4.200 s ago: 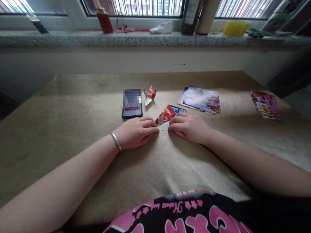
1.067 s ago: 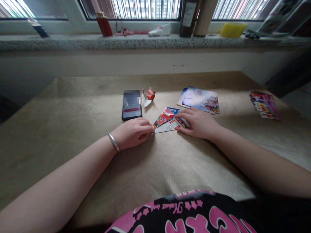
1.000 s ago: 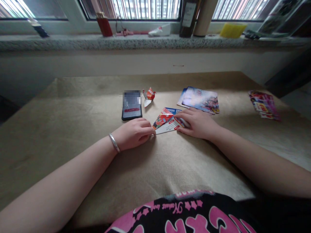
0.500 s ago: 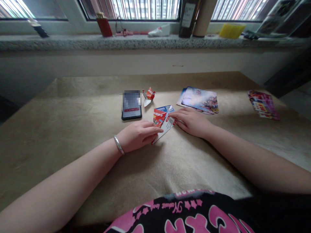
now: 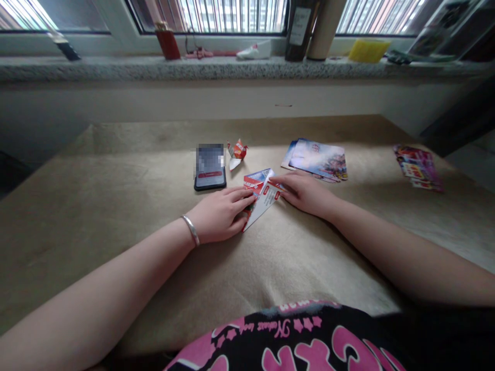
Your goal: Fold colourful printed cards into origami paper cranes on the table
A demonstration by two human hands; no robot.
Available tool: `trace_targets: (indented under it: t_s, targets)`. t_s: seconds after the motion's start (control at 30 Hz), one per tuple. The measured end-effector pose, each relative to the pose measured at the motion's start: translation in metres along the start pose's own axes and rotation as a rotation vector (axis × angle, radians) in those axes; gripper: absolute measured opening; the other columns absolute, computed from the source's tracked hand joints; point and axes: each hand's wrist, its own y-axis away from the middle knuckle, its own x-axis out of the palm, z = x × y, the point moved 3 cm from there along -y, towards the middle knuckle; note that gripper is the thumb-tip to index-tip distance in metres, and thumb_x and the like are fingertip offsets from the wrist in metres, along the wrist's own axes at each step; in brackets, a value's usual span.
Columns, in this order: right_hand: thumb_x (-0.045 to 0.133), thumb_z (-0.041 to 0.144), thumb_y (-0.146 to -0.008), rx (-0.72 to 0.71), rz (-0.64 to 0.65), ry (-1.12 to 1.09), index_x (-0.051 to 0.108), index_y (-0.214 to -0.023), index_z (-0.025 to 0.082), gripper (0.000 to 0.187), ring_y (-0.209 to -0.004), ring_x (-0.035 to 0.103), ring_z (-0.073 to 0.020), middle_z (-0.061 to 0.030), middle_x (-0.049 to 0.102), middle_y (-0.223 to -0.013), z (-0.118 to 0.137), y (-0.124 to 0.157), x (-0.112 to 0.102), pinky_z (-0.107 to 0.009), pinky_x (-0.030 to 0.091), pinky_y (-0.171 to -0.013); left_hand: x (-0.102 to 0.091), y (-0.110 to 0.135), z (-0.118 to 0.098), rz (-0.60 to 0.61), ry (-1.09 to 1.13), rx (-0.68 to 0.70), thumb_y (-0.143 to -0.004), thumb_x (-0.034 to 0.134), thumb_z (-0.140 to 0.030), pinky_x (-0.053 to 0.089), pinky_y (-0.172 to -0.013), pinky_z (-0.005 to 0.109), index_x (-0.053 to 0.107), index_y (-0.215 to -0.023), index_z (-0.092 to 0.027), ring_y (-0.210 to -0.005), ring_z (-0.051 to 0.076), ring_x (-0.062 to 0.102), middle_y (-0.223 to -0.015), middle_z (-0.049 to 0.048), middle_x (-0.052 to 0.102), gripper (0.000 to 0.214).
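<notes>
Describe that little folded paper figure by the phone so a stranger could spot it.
On the tan table below the windowsill, find the dark phone near the middle. Just right of its top sits the folded paper figure: red and white, raised in peaks, unlike the flat printed sheets nearby.

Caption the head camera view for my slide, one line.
Left hand and right hand work a folded printed paper on a tan table, near a phone and small paper figure.

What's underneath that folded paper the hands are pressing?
Only the tan table cover shows around the folded paper. Left hand and right hand hide its edges. Directly beneath is hidden.
</notes>
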Motion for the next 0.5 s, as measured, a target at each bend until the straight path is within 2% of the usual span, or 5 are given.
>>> trace_targets:
  t_s: [0.27,0.5]
  targets:
    - [0.050,0.026,-0.086,-0.060,0.004,-0.072,0.050,-0.127,0.018,0.041,-0.097,0.058,-0.0220,-0.0114,0.064,-0.108,0.008,0.004,-0.006,-0.038,0.046,-0.084,-0.004,0.003,0.009,0.102,0.062,0.042,-0.090,0.044,-0.036,0.031,-0.110,0.038,0.040,-0.138,-0.020,-0.131,0.022,0.039,-0.143,0.0079,0.041,0.051]
    - [0.049,0.031,-0.088,0.042,-0.025,-0.202,0.059,-0.105,0.019,0.023,-0.083,0.060,-0.0182,-0.0072,0.065,-0.095,0.010,0.007,-0.009,-0.032,0.047,-0.075,-0.003,0.003,0.011,0.136,0.087,0.050,-0.085,0.050,-0.040,0.029,-0.111,0.039,0.038,-0.140,-0.019,-0.133,0.025,0.035,-0.145,0.0092,0.038,0.060]
